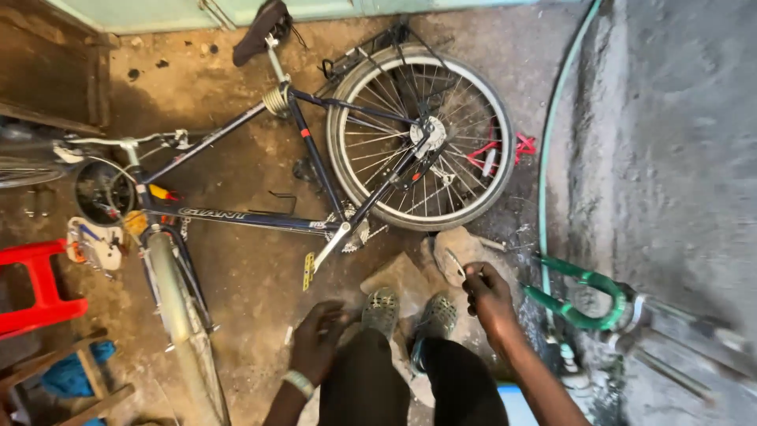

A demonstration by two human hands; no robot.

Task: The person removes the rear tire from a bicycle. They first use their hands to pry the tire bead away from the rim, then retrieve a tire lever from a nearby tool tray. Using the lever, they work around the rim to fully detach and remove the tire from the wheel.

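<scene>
Knees: person's dark trouser legs (410, 379) fill the near edge, with two grey perforated shoes (410, 312) planted on broken stone slabs (402, 280) just beyond them.
Left hand: left hand (319, 339) hangs low beside the left knee, fingers curled loosely inward and holding nothing I can make out; a pale wristband (300, 384) sits on the wrist.
Right hand: right hand (486, 288) reaches out past the right shoe, fingertips pinched on a small slim metal tool (455, 263) whose tip points toward the bicycle's rear end. Exactly what kind of tool it is cannot be told.
Bicycle: dark-framed bicycle (260, 213) lies on its side on the dirt floor, saddle (260, 30) at the far wall, handlebars (118, 146) to the left.
Rear wheel: spoked rear wheel (420, 138) with carrier rack lies far and slightly left of the right hand; crank and yellow pedal (309, 270) sit between wheel and shoes.
Step in hand: judged from the posture, the tool is being brought toward the drivetrain or rear hub, with contact not yet made.
Next move calls for: a steady reach forward, seating the tool tip squarely on its fitting, while the free left hand braces frame or wheel.
Surroundings: green hose (544, 158) runs along the right, red stool (39, 288) at left.
</scene>
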